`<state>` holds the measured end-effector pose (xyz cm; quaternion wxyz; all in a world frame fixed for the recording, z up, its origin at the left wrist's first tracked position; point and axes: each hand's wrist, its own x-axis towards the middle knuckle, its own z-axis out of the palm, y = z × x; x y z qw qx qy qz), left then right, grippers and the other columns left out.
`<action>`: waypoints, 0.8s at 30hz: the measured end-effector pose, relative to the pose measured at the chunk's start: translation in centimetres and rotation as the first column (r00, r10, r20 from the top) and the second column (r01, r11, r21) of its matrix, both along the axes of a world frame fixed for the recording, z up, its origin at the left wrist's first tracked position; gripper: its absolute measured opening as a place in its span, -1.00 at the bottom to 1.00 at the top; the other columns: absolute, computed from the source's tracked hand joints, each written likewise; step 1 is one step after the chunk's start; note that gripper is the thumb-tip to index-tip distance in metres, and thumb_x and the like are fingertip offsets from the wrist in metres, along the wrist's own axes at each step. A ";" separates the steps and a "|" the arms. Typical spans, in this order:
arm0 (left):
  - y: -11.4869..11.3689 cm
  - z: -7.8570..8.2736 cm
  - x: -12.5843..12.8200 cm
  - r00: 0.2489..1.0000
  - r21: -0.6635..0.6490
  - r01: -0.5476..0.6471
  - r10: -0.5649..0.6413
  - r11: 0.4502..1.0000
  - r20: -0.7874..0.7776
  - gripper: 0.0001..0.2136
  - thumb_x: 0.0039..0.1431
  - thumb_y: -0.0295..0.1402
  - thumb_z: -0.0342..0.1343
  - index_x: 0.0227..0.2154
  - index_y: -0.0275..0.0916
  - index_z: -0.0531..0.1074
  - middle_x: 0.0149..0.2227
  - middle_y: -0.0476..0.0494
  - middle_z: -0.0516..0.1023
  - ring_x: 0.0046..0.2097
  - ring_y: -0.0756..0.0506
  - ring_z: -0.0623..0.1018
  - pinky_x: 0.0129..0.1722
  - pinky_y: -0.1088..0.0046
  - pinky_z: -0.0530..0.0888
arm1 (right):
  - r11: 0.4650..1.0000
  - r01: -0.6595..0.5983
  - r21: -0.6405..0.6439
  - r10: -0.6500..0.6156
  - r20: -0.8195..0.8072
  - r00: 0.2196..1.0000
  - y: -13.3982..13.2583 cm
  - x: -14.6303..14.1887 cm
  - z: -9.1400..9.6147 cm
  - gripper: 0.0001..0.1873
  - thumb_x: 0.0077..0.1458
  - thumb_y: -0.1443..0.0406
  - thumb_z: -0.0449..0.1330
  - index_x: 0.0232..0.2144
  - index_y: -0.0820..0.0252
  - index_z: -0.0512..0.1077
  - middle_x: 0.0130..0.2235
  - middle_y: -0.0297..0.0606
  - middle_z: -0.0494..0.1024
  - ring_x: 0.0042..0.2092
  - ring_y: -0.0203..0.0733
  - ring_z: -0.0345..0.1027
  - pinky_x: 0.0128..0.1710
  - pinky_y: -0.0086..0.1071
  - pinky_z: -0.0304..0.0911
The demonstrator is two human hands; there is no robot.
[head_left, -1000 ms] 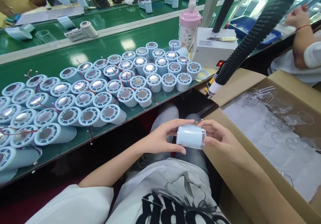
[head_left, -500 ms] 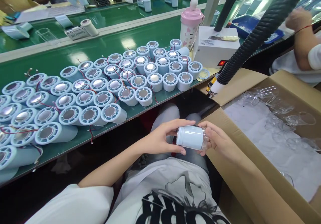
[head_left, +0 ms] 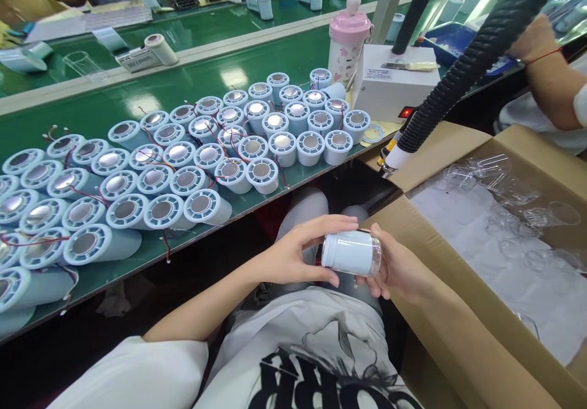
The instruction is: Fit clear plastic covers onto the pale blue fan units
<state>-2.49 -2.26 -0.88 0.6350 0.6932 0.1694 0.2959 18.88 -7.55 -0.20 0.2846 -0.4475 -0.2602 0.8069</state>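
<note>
Above my lap lies a light blue cylindrical motor housing [head_left: 349, 252] on its side, with a clear plastic sleeve around it. My left hand [head_left: 300, 253] grips its left end between thumb and fingers. At the sleeve's right end, my right hand [head_left: 395, 267] cups it, fingers bent beneath and thumb hidden behind; the palm presses against the end. Rows of similar blue motor housings [head_left: 158, 210] with round metal discs and thin red and dark wires stand on the green bench to the left.
An open cardboard box [head_left: 440, 262] at the right holds several clear plastic sleeves [head_left: 518, 228]. A black corrugated hose [head_left: 463, 66] hangs beside a white machine [head_left: 394, 88]. A pink-lidded bottle [head_left: 346, 45] stands near it. Other people's hands are at the far edges.
My right hand has shifted from fingertips on the sleeve's end to a flatter palm against it, its fingers now lower. The sleeve sits further over the blue housing.
</note>
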 end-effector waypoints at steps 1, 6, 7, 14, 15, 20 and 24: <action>0.0 0.0 0.0 1.000 0.014 -0.006 0.006 1.000 0.002 -0.30 -0.07 -0.34 0.43 0.18 -0.03 0.37 0.28 -0.28 0.31 0.32 -0.31 0.29 0.24 0.11 0.34 | 0.999 -0.013 -0.044 0.013 -0.012 1.000 0.1 0.0 0.2 -0.34 0.14 -0.24 0.02 -0.49 0.24 0.40 -0.63 -0.22 0.53 -0.73 -0.38 0.31 -0.80 -0.65 0.14; -0.3 0.4 0.1 0.999 0.034 -0.029 0.030 0.999 -0.021 -0.38 -0.05 -0.38 0.41 0.13 -0.06 0.41 0.20 -0.27 0.39 0.26 -0.27 0.36 0.16 0.20 0.42 | 0.980 -0.112 -0.162 0.105 -0.048 0.993 0.1 0.0 0.3 -0.20 0.28 -0.20 -0.25 -0.62 0.25 0.39 -0.67 -0.24 0.45 -0.76 -0.45 0.20 -0.83 -0.68 0.01; -0.4 0.5 0.1 0.999 0.022 -0.035 0.036 0.999 -0.035 -0.40 -0.03 -0.39 0.40 0.12 -0.08 0.42 0.17 -0.27 0.40 0.24 -0.26 0.38 0.13 0.23 0.44 | 0.982 -0.135 -0.132 0.129 -0.050 0.990 0.0 0.1 0.1 -0.19 0.25 -0.23 -0.24 -0.62 0.24 0.38 -0.68 -0.25 0.43 -0.76 -0.45 0.17 -0.84 -0.67 -0.02; -1.3 1.5 0.2 0.986 -0.222 -0.135 0.110 0.966 -0.124 -0.40 0.01 -0.34 0.37 0.14 -0.15 0.35 0.06 -0.23 0.45 0.04 -0.18 0.52 0.02 0.31 0.52 | 0.745 0.016 0.667 -0.213 0.214 0.953 -1.5 1.2 -1.7 -0.32 0.11 -0.20 0.15 0.09 0.07 0.30 0.01 -0.09 0.53 -0.13 -0.08 0.53 -0.26 -0.30 0.52; -1.3 1.5 0.2 0.987 -0.253 -0.134 0.105 0.958 -0.124 -0.40 0.01 -0.33 0.36 0.15 -0.14 0.35 0.04 -0.22 0.47 0.02 -0.17 0.54 0.00 0.32 0.53 | 0.607 -0.051 0.793 -0.268 0.265 0.926 -1.7 1.5 -1.8 -0.31 0.10 -0.08 0.27 0.18 -0.01 0.23 0.21 -0.08 0.38 0.09 0.01 0.42 -0.03 -0.17 0.47; -1.2 1.3 0.1 0.992 -0.294 -0.068 0.035 0.953 -0.119 -0.34 0.03 -0.27 0.36 0.21 -0.09 0.30 0.05 -0.22 0.50 -0.05 -0.17 0.58 -0.08 0.33 0.56 | 0.236 -0.336 0.912 -0.355 0.403 0.844 -2.0 2.4 -1.7 -0.36 0.14 0.48 0.26 0.17 -0.24 0.32 0.29 -0.32 0.30 0.29 0.00 0.20 0.24 -0.04 0.24; -0.8 1.4 -0.2 0.997 -0.175 -0.009 -0.005 0.984 -0.080 -0.24 -0.05 -0.37 0.41 0.25 -0.05 0.27 0.26 -0.25 0.34 0.21 -0.26 0.43 0.16 0.25 0.44 | 0.635 -0.044 0.771 -0.219 0.234 0.947 -2.3 2.0 -1.6 -0.40 0.11 0.23 0.36 0.18 -0.11 0.32 0.16 -0.21 0.47 0.11 0.01 0.43 0.03 -0.15 0.46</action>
